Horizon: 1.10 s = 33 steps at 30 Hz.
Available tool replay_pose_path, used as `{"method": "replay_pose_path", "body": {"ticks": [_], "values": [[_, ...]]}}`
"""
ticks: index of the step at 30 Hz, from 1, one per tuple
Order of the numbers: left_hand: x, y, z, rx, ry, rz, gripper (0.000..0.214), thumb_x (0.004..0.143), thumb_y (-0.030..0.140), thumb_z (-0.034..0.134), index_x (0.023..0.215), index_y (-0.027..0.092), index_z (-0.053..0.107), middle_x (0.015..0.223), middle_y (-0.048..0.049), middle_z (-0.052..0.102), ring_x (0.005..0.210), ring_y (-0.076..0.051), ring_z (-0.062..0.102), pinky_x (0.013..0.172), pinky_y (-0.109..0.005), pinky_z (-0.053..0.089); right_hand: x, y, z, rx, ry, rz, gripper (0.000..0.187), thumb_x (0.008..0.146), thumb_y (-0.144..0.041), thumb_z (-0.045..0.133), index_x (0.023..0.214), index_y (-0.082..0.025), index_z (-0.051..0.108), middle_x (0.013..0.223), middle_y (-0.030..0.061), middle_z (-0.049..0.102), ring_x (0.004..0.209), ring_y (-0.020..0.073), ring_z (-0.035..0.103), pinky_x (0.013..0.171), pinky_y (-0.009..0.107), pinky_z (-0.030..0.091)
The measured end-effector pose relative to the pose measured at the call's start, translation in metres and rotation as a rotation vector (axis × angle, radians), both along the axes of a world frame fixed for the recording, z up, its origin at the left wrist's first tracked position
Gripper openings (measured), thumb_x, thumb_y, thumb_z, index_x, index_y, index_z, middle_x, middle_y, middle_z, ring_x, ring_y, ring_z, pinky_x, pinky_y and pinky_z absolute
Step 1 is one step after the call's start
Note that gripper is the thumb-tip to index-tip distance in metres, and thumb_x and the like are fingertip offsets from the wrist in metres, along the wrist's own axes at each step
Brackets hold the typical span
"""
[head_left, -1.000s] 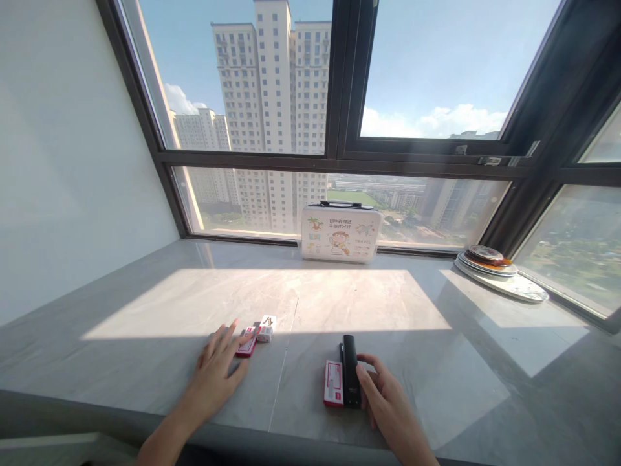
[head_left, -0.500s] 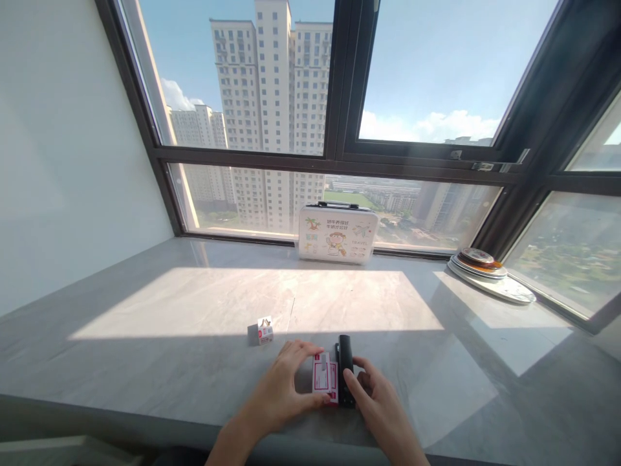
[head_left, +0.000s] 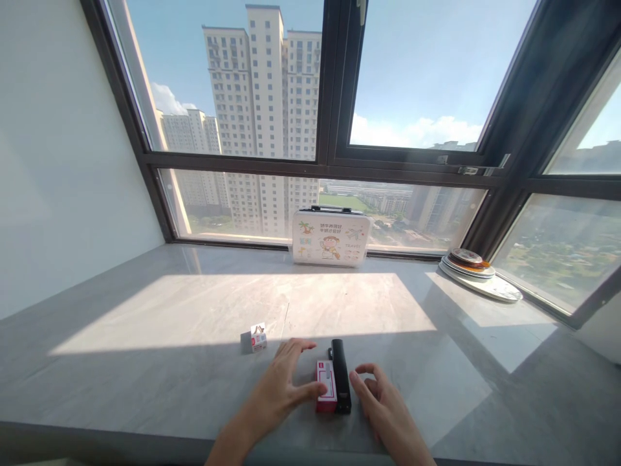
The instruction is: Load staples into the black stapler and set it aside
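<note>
A small white-and-red box (head_left: 326,380) with a pale strip on its top lies flat on the grey stone surface. Against its right side, lengthwise, sits a black stapler (head_left: 340,375). My left hand (head_left: 279,385) is beside the box with fingers stretched and spread; its thumb tip overlaps the box's lower part, though whether it presses there is unclear. To the stapler's right, my right hand (head_left: 381,401) hovers with a small gap, thumb and index finger slightly apart, the other fingers curled, nothing visible in it. Farther left stands another small white-and-red box (head_left: 259,338).
A white case (head_left: 331,239) with cartoon prints leans upright by the window. Stacked plates (head_left: 478,278) sit in the right corner. The stone ledge (head_left: 169,388) ends at a front edge near my forearms. Sunlight falls across its middle.
My right hand has come off the stapler to the right. My left fingers have opened away from the box's far end. Two red-bordered labels showed by the stapler before; now one does.
</note>
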<state>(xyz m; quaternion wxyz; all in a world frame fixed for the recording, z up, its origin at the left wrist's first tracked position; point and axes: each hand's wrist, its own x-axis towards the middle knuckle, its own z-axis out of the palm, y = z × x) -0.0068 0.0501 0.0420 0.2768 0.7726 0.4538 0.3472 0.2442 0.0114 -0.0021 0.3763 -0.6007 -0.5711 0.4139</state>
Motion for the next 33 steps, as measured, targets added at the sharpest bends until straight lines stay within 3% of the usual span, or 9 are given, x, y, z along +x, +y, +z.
{"method": "replay_pose_path", "body": {"ticks": [1,4,5,9,14,19,24,29,33], "values": [[-0.015,0.005,0.003,0.031,0.003,0.132,0.041,0.091,0.061,0.057,0.114,0.028,0.063,0.117,-0.0046,0.064,0.108,-0.024,0.059,0.093,-0.035,0.048,0.002,-0.003,0.0,0.015,-0.024,-0.008,0.056,0.093,-0.07,0.05,0.118,-0.019,0.053,0.061,-0.0064,0.046,0.05,0.0134,0.045,0.046,0.025,0.034],[-0.068,0.027,0.007,0.055,0.114,0.607,0.045,0.096,0.061,0.041,0.079,0.023,0.057,0.078,-0.0011,0.061,0.074,-0.02,0.058,0.069,-0.029,0.043,0.003,-0.008,0.002,0.059,-0.138,0.023,0.063,0.085,-0.062,0.067,0.127,-0.019,0.051,0.064,-0.0061,0.05,0.062,0.016,0.053,0.057,0.026,0.038],[-0.084,0.034,0.006,-0.015,0.163,0.664,0.047,0.095,0.062,0.04,0.074,0.023,0.055,0.071,-0.0001,0.059,0.068,-0.02,0.056,0.063,-0.028,0.04,0.002,-0.008,0.004,0.058,-0.185,0.037,0.066,0.082,-0.06,0.071,0.13,-0.019,0.05,0.065,-0.0058,0.052,0.063,0.0167,0.054,0.058,0.027,0.038],[-0.102,0.053,-0.004,-0.18,0.296,0.515,0.054,0.093,0.066,0.039,0.064,0.022,0.054,0.058,0.0011,0.055,0.06,-0.019,0.055,0.059,-0.026,0.031,-0.004,-0.004,0.013,0.026,-0.339,0.077,0.083,0.071,-0.053,0.082,0.139,-0.019,0.048,0.065,-0.0049,0.058,0.062,0.0185,0.057,0.055,0.027,0.032],[-0.052,0.057,-0.016,-0.171,0.332,0.297,0.064,0.095,0.072,0.031,0.063,0.022,0.057,0.057,0.0008,0.06,0.059,-0.019,0.058,0.06,-0.028,0.03,-0.006,0.006,0.021,0.018,-0.389,0.14,0.098,0.066,-0.047,0.084,0.148,-0.014,0.04,0.069,-0.0018,0.066,0.067,0.0217,0.062,0.055,0.028,0.033],[-0.008,0.053,-0.021,-0.231,0.289,0.141,0.074,0.097,0.074,0.021,0.064,0.022,0.061,0.049,0.0009,0.061,0.054,-0.018,0.06,0.065,-0.028,0.037,-0.011,0.011,0.033,0.078,-0.346,0.236,0.078,0.067,-0.036,0.083,0.137,-0.023,0.052,0.079,-0.0013,0.07,0.071,0.0211,0.064,0.057,0.026,0.034],[0.008,0.055,-0.015,-0.284,0.324,-0.075,0.077,0.098,0.072,0.019,0.073,0.022,0.07,0.056,-0.0002,0.068,0.062,-0.018,0.066,0.066,-0.026,0.041,-0.019,0.014,0.043,0.111,-0.284,0.326,0.063,0.067,-0.026,0.08,0.126,-0.027,0.059,0.089,-0.0017,0.073,0.079,0.022,0.067,0.062,0.025,0.039],[0.02,0.063,-0.009,-0.273,0.393,-0.127,0.077,0.101,0.067,0.018,0.07,0.023,0.072,0.058,-0.0023,0.07,0.065,-0.019,0.068,0.067,-0.027,0.044,-0.014,0.017,0.042,0.11,-0.259,0.359,0.056,0.068,-0.025,0.08,0.121,-0.026,0.062,0.094,-0.0011,0.074,0.082,0.0237,0.067,0.065,0.026,0.042],[0.052,0.071,-0.009,-0.247,0.445,-0.171,0.079,0.102,0.065,0.016,0.061,0.023,0.069,0.058,-0.0055,0.07,0.073,-0.021,0.069,0.077,-0.029,0.047,0.014,0.022,0.038,0.108,-0.238,0.35,0.054,0.07,-0.029,0.079,0.121,-0.024,0.064,0.097,0.0006,0.074,0.086,0.026,0.067,0.07,0.028,0.044]]}}
